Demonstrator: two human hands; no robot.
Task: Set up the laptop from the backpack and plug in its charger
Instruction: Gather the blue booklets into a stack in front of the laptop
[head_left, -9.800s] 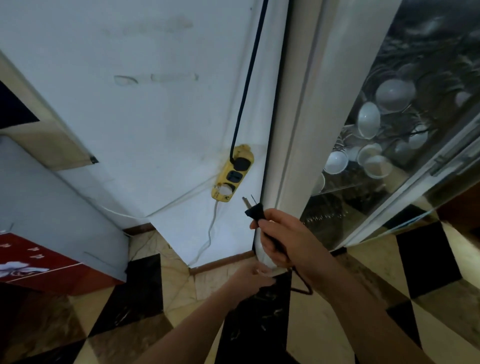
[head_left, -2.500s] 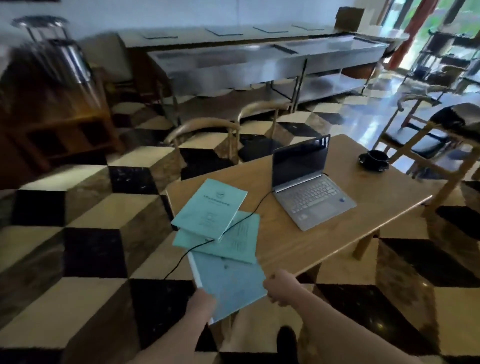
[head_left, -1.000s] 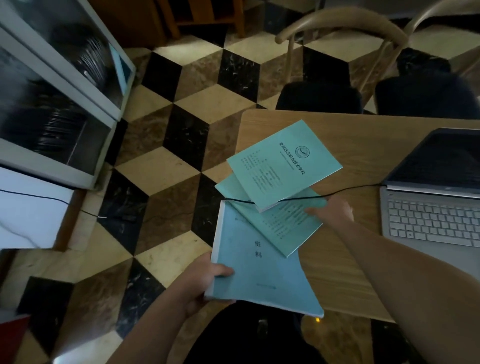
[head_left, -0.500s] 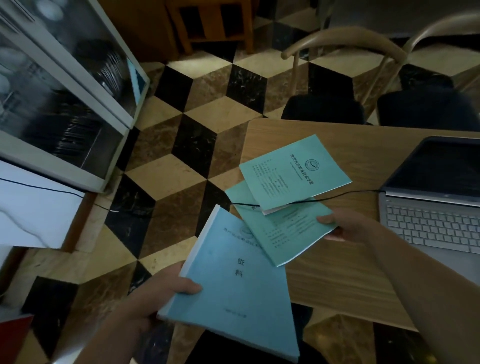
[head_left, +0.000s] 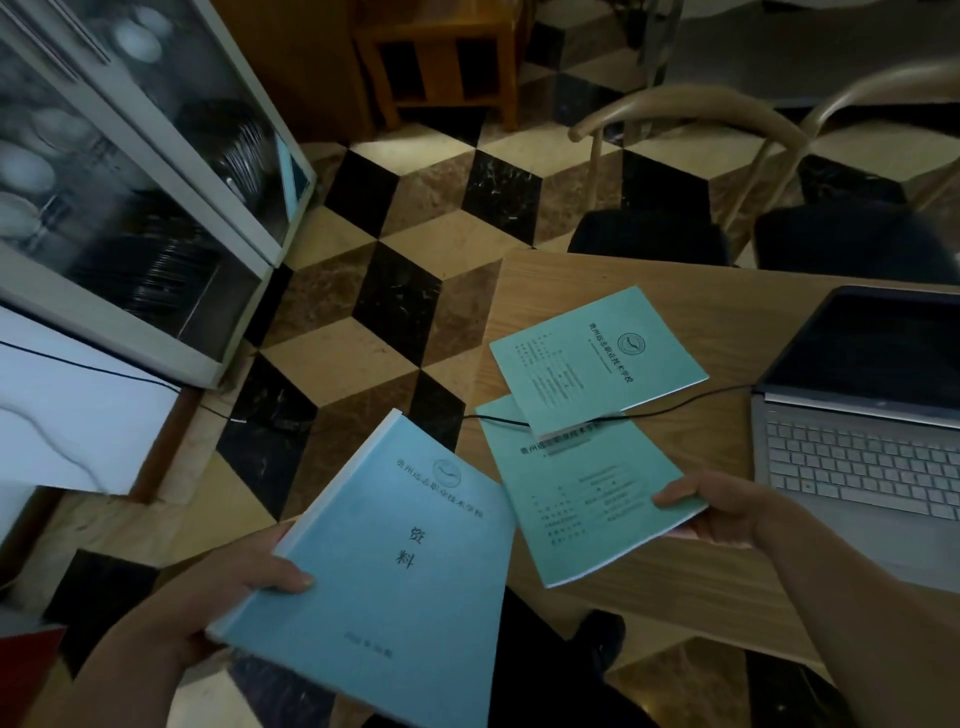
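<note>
Blue booklet (head_left: 400, 561) in left hand (head_left: 228, 587)

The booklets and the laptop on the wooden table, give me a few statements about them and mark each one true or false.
1. The left hand grips the thick light-blue bound book clear of the wooden table. True.
2. The silver laptop is closed. False: its lid is up, the screen dark.
3. The thin black cable runs between the two thin teal booklets. True.
4. The right hand rests on the keyboard. False: it pinches the lower teal booklet.
5. The upper teal booklet is in a hand. False: it lies on the table.
</note>
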